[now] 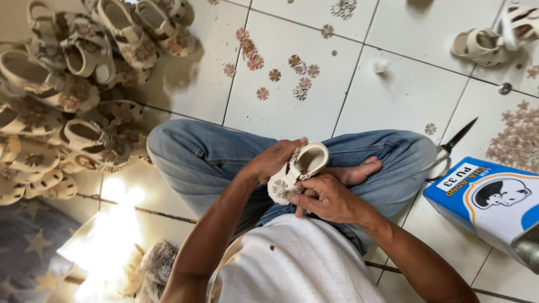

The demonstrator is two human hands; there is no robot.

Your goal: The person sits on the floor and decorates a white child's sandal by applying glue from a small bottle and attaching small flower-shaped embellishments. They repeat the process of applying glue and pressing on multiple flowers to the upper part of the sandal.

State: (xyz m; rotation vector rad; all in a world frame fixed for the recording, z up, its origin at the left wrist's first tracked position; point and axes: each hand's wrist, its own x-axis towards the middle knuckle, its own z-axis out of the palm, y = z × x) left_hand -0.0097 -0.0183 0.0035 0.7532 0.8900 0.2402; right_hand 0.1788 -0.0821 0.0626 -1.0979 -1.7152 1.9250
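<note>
Both hands meet over the lap of a person sitting cross-legged on a white tiled floor (292,106). The left hand (275,160) is curled around the back of a small cream sandal (296,171), fingers closed on its heel end, while the right hand (328,197) grips the toe end from below, thumb and fingers pinched near a flower decoration (280,188) on the front strap. The sandal is held tilted, its open heel cup facing up and away, just above the blue jeans (196,160) and close to a bare foot (359,171). To the right, a pair of scissors (452,147) lies on the floor beside the knee, and a blue glue tin (488,199) sits near it. Small flower pieces (297,76) are scattered over the tiles ahead, with a denser heap (519,134) at the far right. A large pile of matching sandals (73,95) fills the left side, and two more sandals (494,36) lie at the upper right.
</note>
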